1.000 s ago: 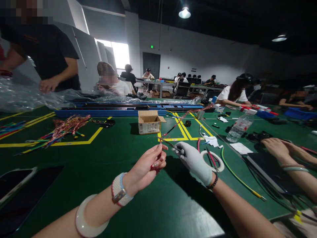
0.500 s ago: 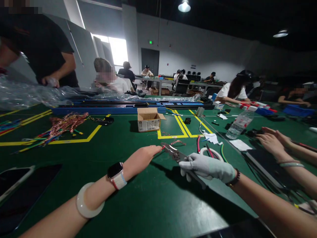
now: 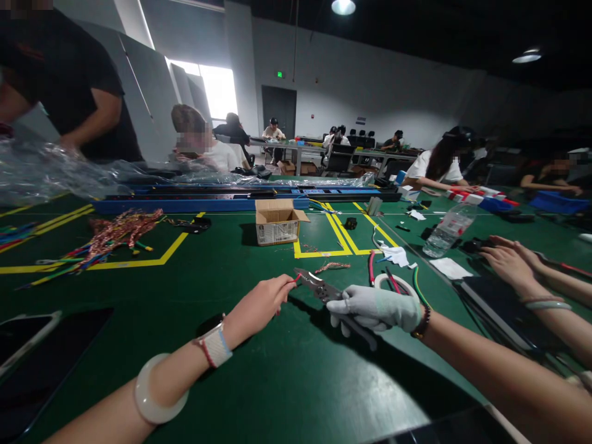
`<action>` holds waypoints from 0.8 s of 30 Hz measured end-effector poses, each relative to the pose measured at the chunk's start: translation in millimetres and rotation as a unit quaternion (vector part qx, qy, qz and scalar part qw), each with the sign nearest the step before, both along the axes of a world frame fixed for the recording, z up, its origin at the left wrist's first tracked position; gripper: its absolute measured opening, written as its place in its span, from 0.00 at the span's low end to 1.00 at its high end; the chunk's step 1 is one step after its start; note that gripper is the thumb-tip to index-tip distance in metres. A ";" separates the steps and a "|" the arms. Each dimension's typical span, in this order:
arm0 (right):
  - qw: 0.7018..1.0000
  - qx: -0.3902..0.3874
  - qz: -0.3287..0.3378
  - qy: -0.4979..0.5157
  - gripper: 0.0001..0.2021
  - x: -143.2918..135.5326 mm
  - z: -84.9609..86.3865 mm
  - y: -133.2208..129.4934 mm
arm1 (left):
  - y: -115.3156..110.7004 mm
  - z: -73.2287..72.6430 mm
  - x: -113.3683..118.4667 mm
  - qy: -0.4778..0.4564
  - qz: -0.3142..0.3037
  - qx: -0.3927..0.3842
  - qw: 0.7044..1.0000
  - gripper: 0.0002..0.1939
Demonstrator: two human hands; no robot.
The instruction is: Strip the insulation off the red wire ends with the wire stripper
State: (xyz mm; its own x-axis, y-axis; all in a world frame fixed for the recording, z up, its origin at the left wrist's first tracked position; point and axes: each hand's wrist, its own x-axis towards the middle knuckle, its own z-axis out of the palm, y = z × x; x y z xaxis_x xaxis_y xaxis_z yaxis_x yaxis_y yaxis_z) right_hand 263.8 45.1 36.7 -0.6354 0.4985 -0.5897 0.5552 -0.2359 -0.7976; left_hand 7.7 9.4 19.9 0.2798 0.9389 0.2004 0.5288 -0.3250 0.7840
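My bare left hand (image 3: 267, 303) pinches a short red wire (image 3: 296, 279), whose tip sticks out past the fingertips. In my gloved right hand (image 3: 372, 308) is a pair of wire strippers (image 3: 319, 287). Their jaws point left and reach the end of the red wire; I cannot tell whether they bite on it. Just beyond the jaws a small twist of bare copper strands (image 3: 333, 266) lies on the green table (image 3: 240, 382). Right of the tool are a white tape roll (image 3: 407, 283), a thick red cable piece (image 3: 371, 266) and a green-yellow wire (image 3: 420, 287).
An open cardboard box (image 3: 278, 232) stands ahead. Stripped copper-ended wires (image 3: 121, 237) are heaped at the left. A tilted water bottle (image 3: 448, 229) and a co-worker's hands (image 3: 511, 265) are at the right. Long blue rails (image 3: 203, 204) and plastic film (image 3: 55, 172) cross the back.
My left hand has turned and shifted slightly left and nearer with the red wire. The wire strippers in my right hand have moved a little left too.
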 end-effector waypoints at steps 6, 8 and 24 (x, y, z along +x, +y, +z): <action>0.998 -0.049 -0.021 0.028 0.17 -5.2 -2.1 -2.1 | -3.1 -5.1 -3.4 -0.093 -0.003 -0.129 0.987 0.12; 0.994 -0.102 -0.030 0.037 0.15 -5.9 0.1 -3.2 | -3.3 -9.5 -3.6 -0.100 0.009 -0.126 0.987 0.12; 0.953 -0.290 -0.010 0.087 0.18 12.9 22.0 -27.9 | -1.6 -15.2 -1.4 -0.144 0.049 -0.079 0.985 0.12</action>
State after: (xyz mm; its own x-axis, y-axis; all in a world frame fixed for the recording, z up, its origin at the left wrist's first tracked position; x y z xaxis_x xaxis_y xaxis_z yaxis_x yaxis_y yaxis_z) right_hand 276.8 17.2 58.7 -0.7432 0.1338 -0.6556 0.4168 -0.6739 -0.6100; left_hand 6.3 7.8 4.7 0.1399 0.9844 0.1067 0.3000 -0.1448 0.9429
